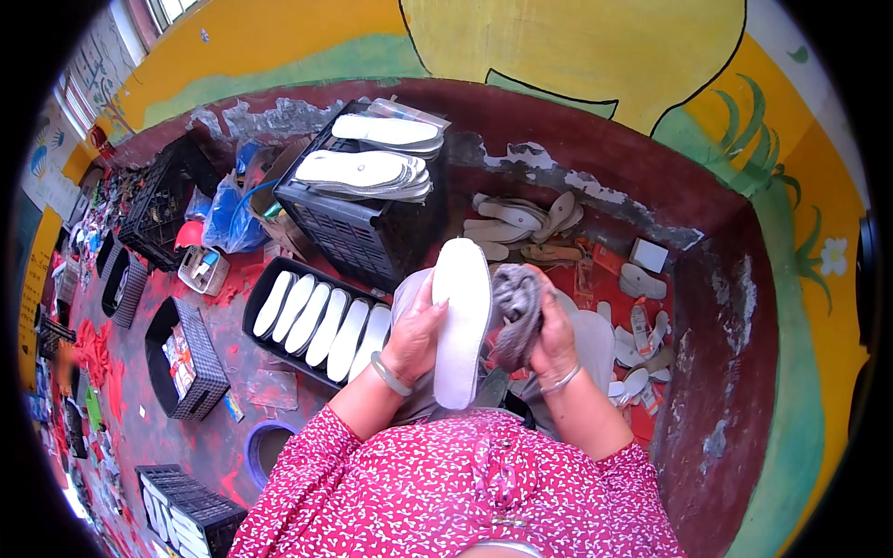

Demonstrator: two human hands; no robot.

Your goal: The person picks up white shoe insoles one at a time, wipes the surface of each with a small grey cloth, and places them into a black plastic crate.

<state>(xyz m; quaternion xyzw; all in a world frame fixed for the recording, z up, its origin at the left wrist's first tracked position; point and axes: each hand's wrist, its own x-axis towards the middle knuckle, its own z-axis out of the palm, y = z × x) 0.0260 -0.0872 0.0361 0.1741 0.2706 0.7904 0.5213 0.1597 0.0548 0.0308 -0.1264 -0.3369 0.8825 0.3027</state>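
Upright in front of my lap, a white shoe insole [462,321] is gripped along its left edge by my left hand [415,342], thumb on its face. My right hand [556,337] is closed around a bunched, dark grey cloth [518,318] just right of the insole. I cannot tell whether cloth and insole touch. To the left of my knees, a black bin [291,357] holds a row of several similar insoles standing on edge. Beyond it, stacks of white insoles [363,173] lie on top of an upturned black crate [349,234].
Loose insoles and scraps [507,219] lie along the wall and at my right. On the left stand a patterned basket [200,367], a small white basket [203,270] and blue plastic bags [228,219]. A purple-rimmed bucket [256,456] sits by my left elbow. Red scraps litter the floor.
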